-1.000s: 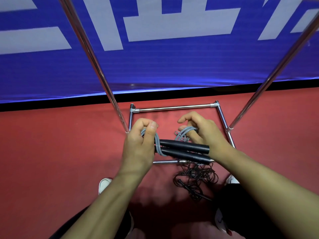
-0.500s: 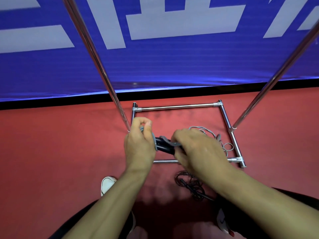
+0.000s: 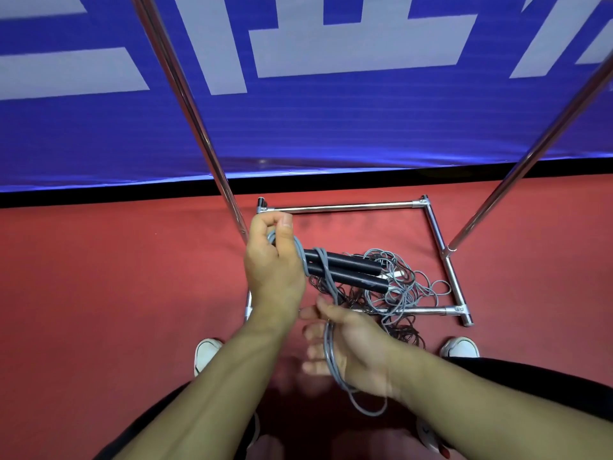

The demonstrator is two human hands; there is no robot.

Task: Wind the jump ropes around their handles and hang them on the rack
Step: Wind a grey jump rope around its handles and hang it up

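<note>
My left hand grips the near ends of two black jump rope handles, held side by side and pointing right. A grey rope is looped once around them near my fist. My right hand is below, blurred, closed loosely on the same grey rope, which runs across its palm and hangs in a loop under the wrist. More grey rope lies in a loose tangle on the floor inside the rack base. A dark rope lies tangled beside it.
The chrome rack has a rectangular base on the red floor, with two uprights rising left and right. A blue banner stands behind. My shoes sit at the base's near edge.
My right hand has left the handles and dropped toward me, drawing the grey rope down. The handles, covered half a second ago, show again with one loop around them.
</note>
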